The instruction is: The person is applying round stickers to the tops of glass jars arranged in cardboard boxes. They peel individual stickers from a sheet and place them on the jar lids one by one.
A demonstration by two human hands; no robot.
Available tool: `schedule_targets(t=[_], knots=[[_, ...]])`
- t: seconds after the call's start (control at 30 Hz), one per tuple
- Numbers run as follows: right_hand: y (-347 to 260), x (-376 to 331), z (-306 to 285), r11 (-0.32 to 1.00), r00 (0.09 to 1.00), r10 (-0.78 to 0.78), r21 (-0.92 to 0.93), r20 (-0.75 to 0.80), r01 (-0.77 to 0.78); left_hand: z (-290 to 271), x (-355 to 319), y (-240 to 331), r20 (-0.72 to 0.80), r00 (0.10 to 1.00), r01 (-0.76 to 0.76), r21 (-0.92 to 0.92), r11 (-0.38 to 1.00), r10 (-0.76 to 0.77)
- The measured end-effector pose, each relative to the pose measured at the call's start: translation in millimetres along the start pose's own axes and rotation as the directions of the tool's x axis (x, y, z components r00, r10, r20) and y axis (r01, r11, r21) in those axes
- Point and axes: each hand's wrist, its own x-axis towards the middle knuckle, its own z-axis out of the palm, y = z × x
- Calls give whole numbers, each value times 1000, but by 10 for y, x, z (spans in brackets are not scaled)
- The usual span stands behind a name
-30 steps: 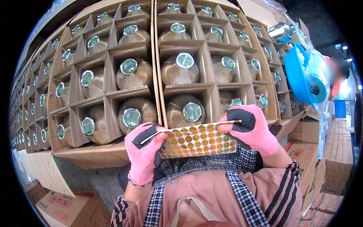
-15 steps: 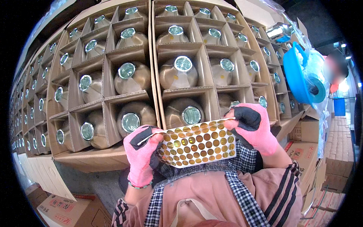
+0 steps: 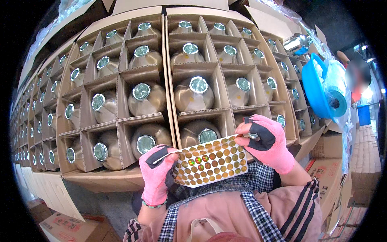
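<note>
Holding a sheet of round gold stickers (image 3: 209, 161) between both gloved hands: left hand (image 3: 157, 173) pinches its left edge, right hand (image 3: 266, 141) pinches its upper right corner, apparently peeling one. Capped bottles (image 3: 197, 94) sit just beyond the fingers; pressing a sticker onto a cap likely comes next.

A white sheet of round gold stickers (image 3: 209, 161), a few glinting green and red, is held tilted, facing up. Its left edge sits pinched under gloved fingers (image 3: 167, 155); its upper right corner touches other fingertips (image 3: 242, 139).
</note>
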Motion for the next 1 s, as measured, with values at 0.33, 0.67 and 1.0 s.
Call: schedule_targets(t=[0.33,0.67,1.0], knots=[[7,40,8,997,999,-48,-65,25,49,27,16,1,-67,998,14,25,1000,-13],[54,73,-24,992,991,-130,-2,-11,130,14,64,-22,-44,998,57,47,997,-55],[1315,1450,-481,999,940,33,-26,-340,-44,77,101,-101,106,994,-3,86,996,-6]])
